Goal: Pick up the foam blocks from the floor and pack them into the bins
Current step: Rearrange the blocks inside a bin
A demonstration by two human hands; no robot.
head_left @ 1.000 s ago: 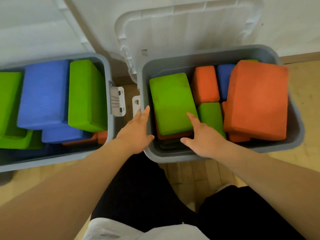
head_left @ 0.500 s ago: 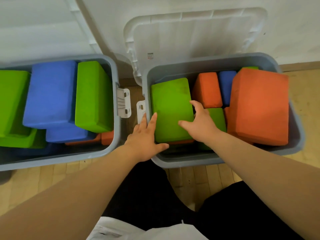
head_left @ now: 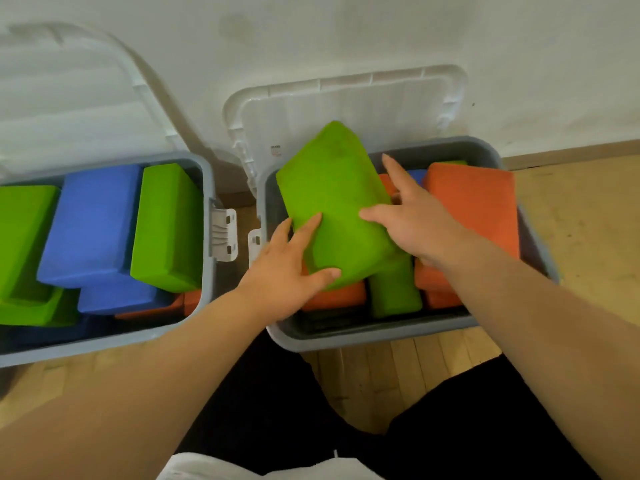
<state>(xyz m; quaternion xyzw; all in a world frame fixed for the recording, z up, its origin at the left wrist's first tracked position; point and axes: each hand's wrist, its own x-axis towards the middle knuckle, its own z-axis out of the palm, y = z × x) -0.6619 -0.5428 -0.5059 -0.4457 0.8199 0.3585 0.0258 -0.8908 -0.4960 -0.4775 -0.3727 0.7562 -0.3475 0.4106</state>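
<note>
A large green foam block [head_left: 332,202] is tilted up out of the right grey bin [head_left: 381,336], its far end raised toward the wall. My left hand [head_left: 287,271] grips its near left corner, fingers on top and thumb round the near edge. My right hand [head_left: 412,223] holds its right side, thumb on the top face and fingers over the edge. Under and beside it lie an orange block [head_left: 336,297], a smaller green block [head_left: 394,292] and a big orange block [head_left: 478,209]. A blue block behind my right hand is mostly hidden.
The left grey bin [head_left: 104,344] holds a blue block [head_left: 93,220], an upright green block [head_left: 166,230] and others. White lids [head_left: 346,109] lean on the wall behind both bins. Wooden floor [head_left: 571,220] lies to the right. My dark-clothed legs are below.
Both hands closed on the green block and lifted its far end, so it went from lying flat in the right bin to tilting up toward the wall.
</note>
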